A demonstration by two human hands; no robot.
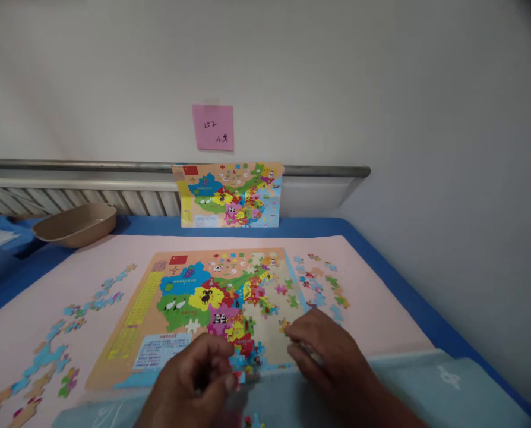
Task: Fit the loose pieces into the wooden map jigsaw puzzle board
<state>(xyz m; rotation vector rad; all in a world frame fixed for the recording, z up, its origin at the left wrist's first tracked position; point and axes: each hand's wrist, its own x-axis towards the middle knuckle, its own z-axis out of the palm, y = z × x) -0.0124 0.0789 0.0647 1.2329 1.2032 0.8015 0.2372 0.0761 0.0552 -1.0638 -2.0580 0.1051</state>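
A jigsaw puzzle of a map [203, 297] lies in front of me, its left part filled and its right part mostly bare beige backing. My left hand [198, 374] is at the board's lower edge, thumb and fingers pinched around a small red and light-blue puzzle piece [237, 378]. Over the lower right of the board is my right hand [325, 351], its fingers curled together; whatever they may hold is hidden. Just beyond those fingertips a yellow-orange piece [284, 326] rests on the backing. More pieces [256, 421] show at the bottom edge, below my left hand.
Loose pieces lie in a line [51, 351] at left and a cluster [316, 285] at right on the pink cloth [372, 297]. A printed reference map [230, 196] stands against the metal rail [328, 171]. A beige basket [76, 226] sits at back left.
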